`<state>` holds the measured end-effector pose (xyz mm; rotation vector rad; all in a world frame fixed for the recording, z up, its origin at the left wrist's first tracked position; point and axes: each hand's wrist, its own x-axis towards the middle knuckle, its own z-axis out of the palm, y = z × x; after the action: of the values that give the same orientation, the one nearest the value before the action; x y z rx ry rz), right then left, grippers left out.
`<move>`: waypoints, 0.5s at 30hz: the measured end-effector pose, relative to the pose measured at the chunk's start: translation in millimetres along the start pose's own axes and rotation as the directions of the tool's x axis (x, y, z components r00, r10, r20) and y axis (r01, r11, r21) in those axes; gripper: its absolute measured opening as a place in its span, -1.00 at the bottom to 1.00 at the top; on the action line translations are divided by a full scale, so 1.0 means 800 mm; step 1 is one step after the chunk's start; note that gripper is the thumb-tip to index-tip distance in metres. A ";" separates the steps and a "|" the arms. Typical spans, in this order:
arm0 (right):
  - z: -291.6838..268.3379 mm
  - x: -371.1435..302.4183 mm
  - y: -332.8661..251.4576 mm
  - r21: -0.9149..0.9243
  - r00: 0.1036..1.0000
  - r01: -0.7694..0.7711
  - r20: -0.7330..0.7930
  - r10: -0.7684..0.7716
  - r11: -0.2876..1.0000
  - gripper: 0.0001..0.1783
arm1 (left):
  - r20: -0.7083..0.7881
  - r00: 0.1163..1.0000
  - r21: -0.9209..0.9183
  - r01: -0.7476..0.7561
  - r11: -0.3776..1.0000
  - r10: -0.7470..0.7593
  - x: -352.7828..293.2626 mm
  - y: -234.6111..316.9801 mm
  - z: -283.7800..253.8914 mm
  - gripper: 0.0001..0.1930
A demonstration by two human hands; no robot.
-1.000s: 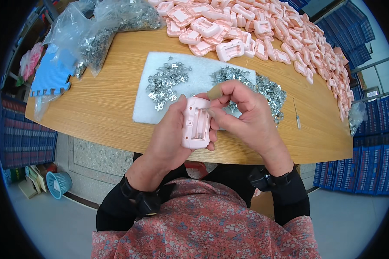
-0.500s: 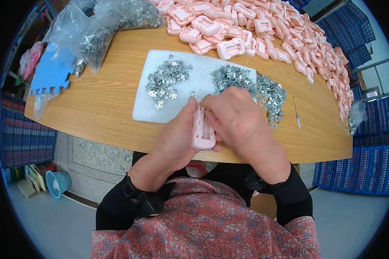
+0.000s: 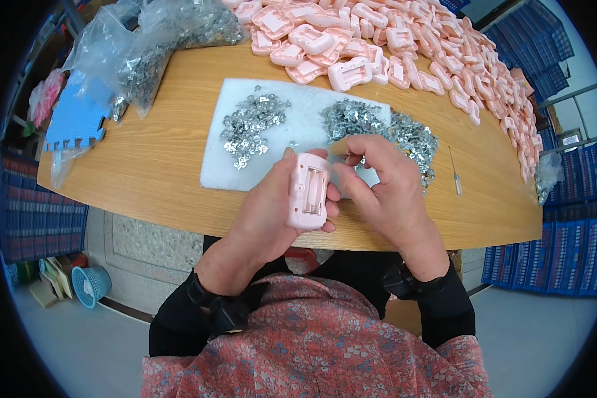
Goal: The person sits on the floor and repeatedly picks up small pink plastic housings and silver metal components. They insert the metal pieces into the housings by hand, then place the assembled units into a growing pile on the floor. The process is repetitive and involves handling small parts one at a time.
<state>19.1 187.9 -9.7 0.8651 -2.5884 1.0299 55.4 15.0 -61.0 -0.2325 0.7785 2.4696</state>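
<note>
My left hand (image 3: 266, 199) is closed around a pale pink plastic battery housing (image 3: 298, 207), thumb along its left edge and fingertips round the right. Its long recess faces up, with shiny metal contacts at the ends. Just right of the housing is my right hand (image 3: 390, 176), apart from it. The thumb and index finger are spread and nothing shows between them; a tan cover sits on the index fingertip. Beyond the hands lies a white foam pad (image 3: 213, 162) bearing flat shiny metal contact plates (image 3: 251, 126) on the left and greyer small metal parts (image 3: 355, 119) on the right.
More metal parts (image 3: 414, 142) spill off the pad's right side. A thin screwdriver (image 3: 456, 176) lies farther right. Many pink housings (image 3: 404, 40) cover the table's back and right. At the left back are clear bags of metal parts (image 3: 146, 66) and a blue foam mat (image 3: 79, 109).
My right hand has drawn away to the right from the housing, its thumb and index finger parting. The housing has turned slightly in my left hand, exposing more of its recess.
</note>
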 end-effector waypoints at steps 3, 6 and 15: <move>-0.001 0.004 -0.005 0.044 0.998 -0.058 0.018 0.058 0.997 -0.72 | 0.001 0.997 0.065 -0.080 0.995 0.080 0.002 0.002 0.006 -0.46; 0.001 0.001 -0.007 0.269 0.968 -0.245 0.017 0.249 0.931 -0.69 | -0.018 0.985 0.319 -0.155 0.935 0.169 0.007 0.019 0.023 -0.45; 0.013 -0.017 0.016 0.917 0.806 -0.392 0.384 0.450 -0.080 -0.52 | 0.501 0.780 0.792 -0.237 -0.563 0.376 0.057 0.067 0.035 -0.62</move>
<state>22.5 194.6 -29.7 -0.0252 -1.6515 3.1593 -12.0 13.7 -26.5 0.8021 3.1470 0.9321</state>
